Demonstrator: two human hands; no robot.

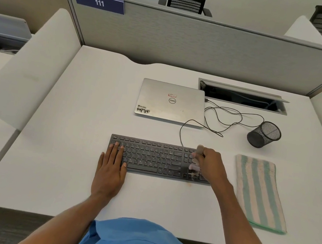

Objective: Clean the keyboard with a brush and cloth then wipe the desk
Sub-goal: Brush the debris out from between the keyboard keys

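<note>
On the near half of the white bench (71, 151), the black keyboard (151, 157) lies parallel to the front edge, set back from it by a strip of bare surface.

Left grip (110, 168): released. The fingers are straight and lie flat on the keys at the keyboard's left end; the palm rests on the bench just in front of it.

Right grip (210, 164): clenched round the handle of the brush (197, 153) at the keyboard's right end. The brush stands nearly upright, bristles down on the keys at the near right corner. The brush is blurred.

The striped cloth (257, 190) lies folded flat to the right of the keyboard, apart from it, its near end close to the front edge.

Open room: bare bench runs from the keyboard's left end to the left side panel (31, 65). A bare band separates the keyboard from the closed laptop (171, 103) behind it, crossed only by the cable (227, 118), which loops on the bench from the laptop's right side to the keyboard's rear edge. A mesh cup (264, 134) sits behind the cloth. An open cable slot (242, 97) occupies the rear right. The partition (186, 43) bounds the rear edge.
</note>
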